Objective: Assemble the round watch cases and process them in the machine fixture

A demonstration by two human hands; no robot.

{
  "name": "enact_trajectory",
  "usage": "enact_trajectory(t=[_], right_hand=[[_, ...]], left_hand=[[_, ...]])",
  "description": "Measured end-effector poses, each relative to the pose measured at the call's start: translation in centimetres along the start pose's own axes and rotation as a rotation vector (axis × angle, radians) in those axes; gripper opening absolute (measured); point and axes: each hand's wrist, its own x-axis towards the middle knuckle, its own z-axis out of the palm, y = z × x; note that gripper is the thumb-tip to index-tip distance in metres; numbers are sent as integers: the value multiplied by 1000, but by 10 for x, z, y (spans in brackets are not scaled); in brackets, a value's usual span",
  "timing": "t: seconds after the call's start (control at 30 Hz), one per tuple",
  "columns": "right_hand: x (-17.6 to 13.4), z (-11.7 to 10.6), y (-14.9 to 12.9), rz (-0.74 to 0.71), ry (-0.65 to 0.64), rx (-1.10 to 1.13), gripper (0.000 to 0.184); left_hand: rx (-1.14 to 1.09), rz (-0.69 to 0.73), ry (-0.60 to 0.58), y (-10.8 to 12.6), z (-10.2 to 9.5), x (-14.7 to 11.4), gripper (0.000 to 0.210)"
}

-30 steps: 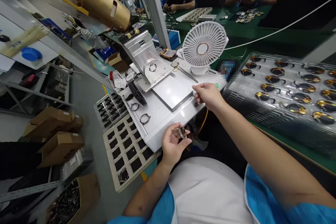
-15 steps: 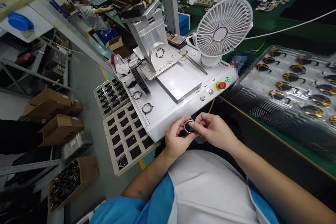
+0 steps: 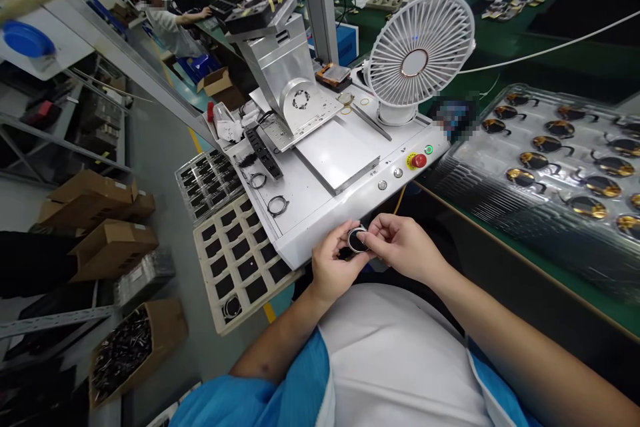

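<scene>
Head view | left hand (image 3: 333, 267) + right hand (image 3: 405, 250) pinch one ring (image 3: 357, 240)

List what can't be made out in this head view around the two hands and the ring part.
- Head view: the ring part is partly covered by fingertips of the left hand and right hand; its surface detail is too small.
- Labels beside the red button: too small.
- Clear tray: cut by the right edge.

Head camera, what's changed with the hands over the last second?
The right hand left the machine's button panel, came down and joined the left hand on the small round part; both now pinch it in front of the machine's edge. For the last half second little changed. The left hand kept the part throughout; the fan and trays stayed put.
</scene>
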Motion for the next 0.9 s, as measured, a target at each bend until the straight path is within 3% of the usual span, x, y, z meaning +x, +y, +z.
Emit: enact_trajectory(t=[0.23, 0.6, 0.67, 0.8, 0.87, 0.9], right_hand=[[-3, -3, -2, -8, -20, 67, 39], [-4, 1, 4, -93, 91, -98, 31], [-4, 3, 7, -71, 95, -59, 31], [-9, -4, 11, 18, -21, 155, 39], [-18, -23, 12, -9, 86, 177, 40], [-26, -40, 13, -36, 214, 144, 38]], left_hand=[[30, -27, 14, 3, 2, 3, 57], [44, -29, 21, 2, 1, -2, 55], [35, -34, 20, 1, 2, -3, 55], [15, 0, -66, 0, 4, -4, 62], [0, 25, -125, -2, 3, -4, 67], [-2, 32, -143, -4, 2, -4, 66]])
